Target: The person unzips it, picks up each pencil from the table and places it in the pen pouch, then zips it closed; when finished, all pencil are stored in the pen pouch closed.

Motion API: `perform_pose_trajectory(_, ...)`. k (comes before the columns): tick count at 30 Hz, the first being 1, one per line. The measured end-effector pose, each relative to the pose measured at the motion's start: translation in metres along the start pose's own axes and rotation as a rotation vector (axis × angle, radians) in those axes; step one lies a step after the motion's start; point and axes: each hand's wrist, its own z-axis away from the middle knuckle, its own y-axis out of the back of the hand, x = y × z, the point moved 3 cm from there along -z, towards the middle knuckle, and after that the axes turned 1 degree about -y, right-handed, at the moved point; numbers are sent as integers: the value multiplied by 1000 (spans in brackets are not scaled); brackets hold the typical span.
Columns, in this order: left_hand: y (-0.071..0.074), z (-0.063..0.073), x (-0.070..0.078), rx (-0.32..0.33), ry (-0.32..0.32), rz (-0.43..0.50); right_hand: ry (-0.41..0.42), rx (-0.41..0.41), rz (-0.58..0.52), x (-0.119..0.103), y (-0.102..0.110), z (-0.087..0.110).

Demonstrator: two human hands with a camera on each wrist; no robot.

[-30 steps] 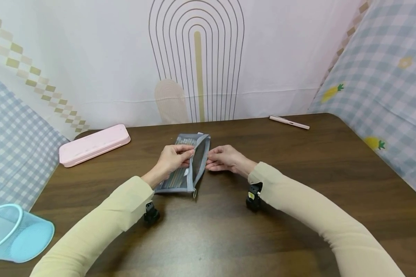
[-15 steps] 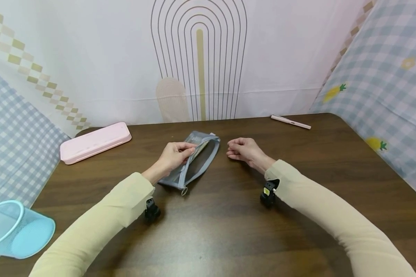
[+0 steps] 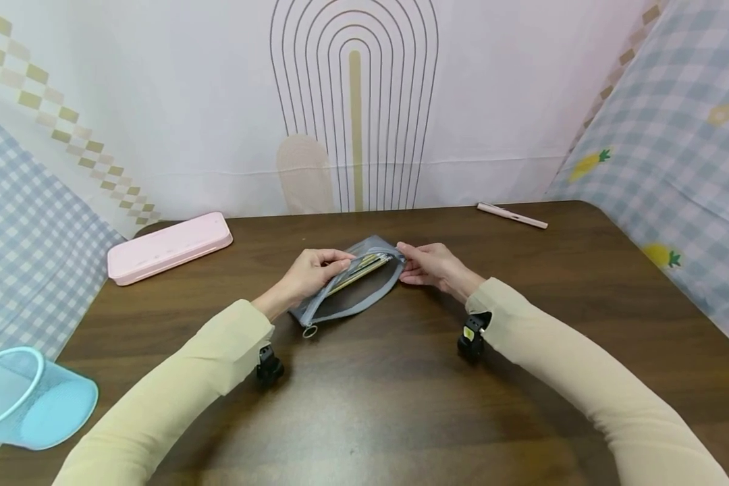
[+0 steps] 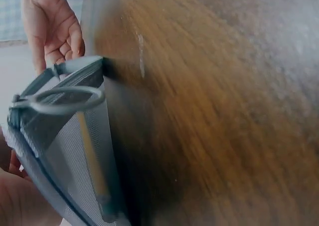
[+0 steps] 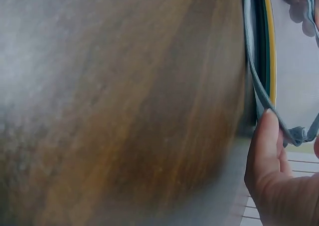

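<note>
A grey mesh zip pencil pouch (image 3: pixel 347 298) lies tilted on the table, its mouth gaping toward the front. Several pencils (image 3: pixel 361 270) show inside it, and a yellow one (image 5: pixel 272 51) stands out along the wall in the right wrist view. With thumb and fingers my left hand (image 3: pixel 306 277) pinches the upper edge of the mouth. My right hand (image 3: pixel 433 268) holds the pouch's right corner, thumb above and fingers below. A zipper ring (image 4: pixel 97 102) hangs at the near left corner. The left fingertips are mostly hidden in the left wrist view.
A pink closed case (image 3: pixel 170 246) sits at the back left of the brown table (image 3: pixel 370 405). Near the back right edge lies a pale pink pen (image 3: pixel 512 214). A light blue mesh cup (image 3: pixel 55 405) is at the left front. Cloth hangs behind and beside the table.
The pouch has turned and shifted right, its mouth opening wider and showing the pencils. My right hand drew away to the right, and now grips the right corner.
</note>
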Motion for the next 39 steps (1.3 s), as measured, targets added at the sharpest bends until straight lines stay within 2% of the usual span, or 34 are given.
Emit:
perform_pose_trajectory(4, -2, 1, 0, -64, -53, -55, -47, -49, -72, 0, 0, 0)
perform_pose_trajectory(8, -3, 4, 2, -107, -90, -160, -69, -62, -155, 1, 2, 0)
perform_pose_trajectory(11, -2, 6, 1, -90, -82, -212, -77, -44, -185, 3, 5, 0)
perform_pose_trajectory(14, 4, 10, -2, -35, -67, -223, -81, -14, -204, 7, 10, 1)
perform_pose_trajectory(19, 19, 16, -14, 106, 31, -147, -85, 36, -278, 9, 23, 5)
perform_pose_trajectory(21, 24, 19, -19, 133, 90, -88, -87, 51, -308, 9, 28, 7)
perform_pose_trajectory(24, 29, 23, -25, 109, 183, 2, -87, 68, -338, 9, 35, 9)
perform_pose_trajectory(29, 27, 24, -28, 32, 301, 121, -88, 79, -366, 9, 42, 14)
perform_pose_trajectory(35, 20, 20, -29, 12, 377, 226, -99, 73, -394, 12, 45, 18)
perform_pose_trajectory(39, 15, 17, -29, 20, 393, 291, -97, 66, -372, 13, 47, 19)
